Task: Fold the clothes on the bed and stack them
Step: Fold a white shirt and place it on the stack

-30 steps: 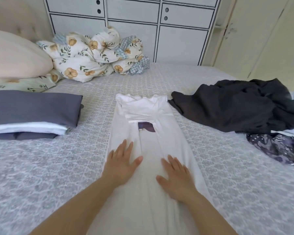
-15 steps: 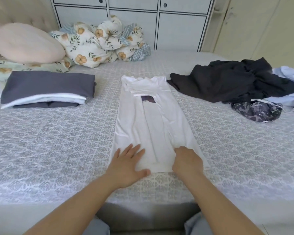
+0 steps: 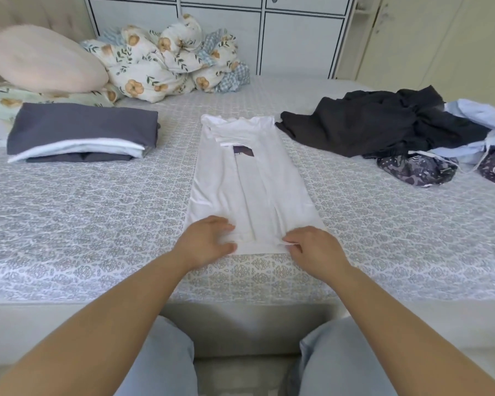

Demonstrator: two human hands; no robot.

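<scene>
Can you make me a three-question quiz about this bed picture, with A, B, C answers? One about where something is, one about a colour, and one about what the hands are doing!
1. Where is the folded stack?
A. Left of the white shirt
B. On top of the dark pile
C. On the floor

2. What colour is the top piece of the folded stack?
A. Red
B. Dark grey
C. Yellow

3. What are the two hands doing?
A. Holding a pillow
B. Resting on the knees
C. Gripping the near edge of the white shirt

Answers:
1 A: the stack lies on the bed to the left of the white shirt, while the dark pile is on the right.
2 B: its top layer is dark grey.
3 C: the left hand and right hand pinch the shirt's hem.
</scene>
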